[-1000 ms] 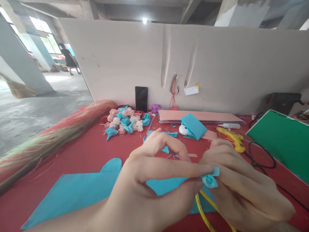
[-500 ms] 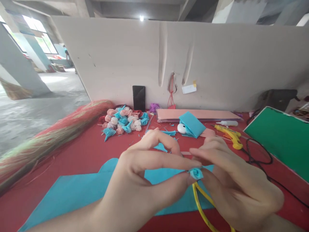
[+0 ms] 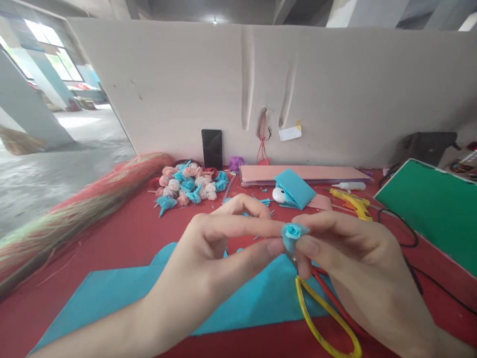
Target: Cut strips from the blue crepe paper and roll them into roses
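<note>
A small blue paper rose (image 3: 292, 232) with a spiral centre is held upright between both hands over the table. My left hand (image 3: 223, 258) pinches its left side between thumb and forefinger, the other fingers curled behind. From the right, my right hand (image 3: 357, 268) grips it with thumb and fingertips. Below the rose lie scissors with red and yellow handles (image 3: 324, 318), their blades mostly hidden by my right hand. Under them spreads a large sheet of blue crepe paper (image 3: 122, 298), partly covered by my left arm.
A pile of pink, white and blue paper roses (image 3: 190, 184) sits at the back left, near a phone (image 3: 212, 148). Folded blue paper (image 3: 296, 189), a yellow glue gun (image 3: 354, 203) and a green board (image 3: 432, 219) lie back right. A fringed roll (image 3: 93, 214) borders the left.
Both hands have lifted the rose a little and turned it, so its side now shows. My right thumb has come forward onto it, and the red scissor handle has come into view.
</note>
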`<action>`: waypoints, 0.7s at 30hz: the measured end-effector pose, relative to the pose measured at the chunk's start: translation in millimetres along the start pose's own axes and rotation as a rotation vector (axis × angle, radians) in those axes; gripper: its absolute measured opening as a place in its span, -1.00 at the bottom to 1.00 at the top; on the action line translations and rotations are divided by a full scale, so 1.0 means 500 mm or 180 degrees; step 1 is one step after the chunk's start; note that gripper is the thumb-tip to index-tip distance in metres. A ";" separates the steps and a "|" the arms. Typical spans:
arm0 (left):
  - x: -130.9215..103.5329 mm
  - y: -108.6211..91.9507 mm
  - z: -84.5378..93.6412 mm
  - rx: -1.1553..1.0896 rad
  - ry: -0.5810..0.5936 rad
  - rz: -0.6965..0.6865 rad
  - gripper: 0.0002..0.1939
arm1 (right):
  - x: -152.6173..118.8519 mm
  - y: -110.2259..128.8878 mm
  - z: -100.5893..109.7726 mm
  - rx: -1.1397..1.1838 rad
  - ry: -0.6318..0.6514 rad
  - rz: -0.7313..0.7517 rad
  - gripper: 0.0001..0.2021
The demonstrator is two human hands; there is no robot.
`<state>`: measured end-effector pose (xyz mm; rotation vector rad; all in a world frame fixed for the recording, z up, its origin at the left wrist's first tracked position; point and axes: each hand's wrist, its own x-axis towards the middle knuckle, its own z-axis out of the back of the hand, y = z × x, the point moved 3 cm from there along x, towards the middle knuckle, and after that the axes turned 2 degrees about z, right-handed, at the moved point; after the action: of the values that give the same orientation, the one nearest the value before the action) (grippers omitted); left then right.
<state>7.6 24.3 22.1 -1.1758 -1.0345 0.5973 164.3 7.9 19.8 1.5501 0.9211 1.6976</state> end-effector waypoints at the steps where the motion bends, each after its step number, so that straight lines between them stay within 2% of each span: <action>1: 0.002 0.002 0.001 -0.0035 -0.0016 -0.0004 -0.81 | 0.001 -0.001 -0.001 0.0118 0.0087 -0.0145 -0.94; 8: 0.009 0.014 -0.006 -0.0604 -0.0013 0.0071 -0.90 | -0.011 -0.014 -0.012 0.1430 0.0657 -0.1151 -0.90; 10: 0.008 0.016 -0.008 -0.0702 -0.0008 0.0053 -0.95 | -0.017 -0.014 -0.015 0.1573 0.0782 -0.1298 -0.90; 14: 0.005 0.021 -0.009 -0.0626 -0.0032 -0.0042 -0.95 | -0.008 -0.006 -0.018 0.1028 0.0661 -0.0982 -0.91; 17: 0.004 0.023 -0.005 -0.0555 -0.0155 -0.0134 -0.94 | 0.011 0.003 -0.021 0.0383 0.0484 -0.0540 -0.79; 21: 0.006 0.032 -0.004 -0.0617 -0.0314 -0.0098 -0.97 | 0.025 0.008 -0.026 0.0046 0.0462 -0.0222 -0.75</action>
<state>12.6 30.7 8.1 -1.3073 -1.2134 0.5441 150.2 15.2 28.9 1.4018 1.0507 1.7753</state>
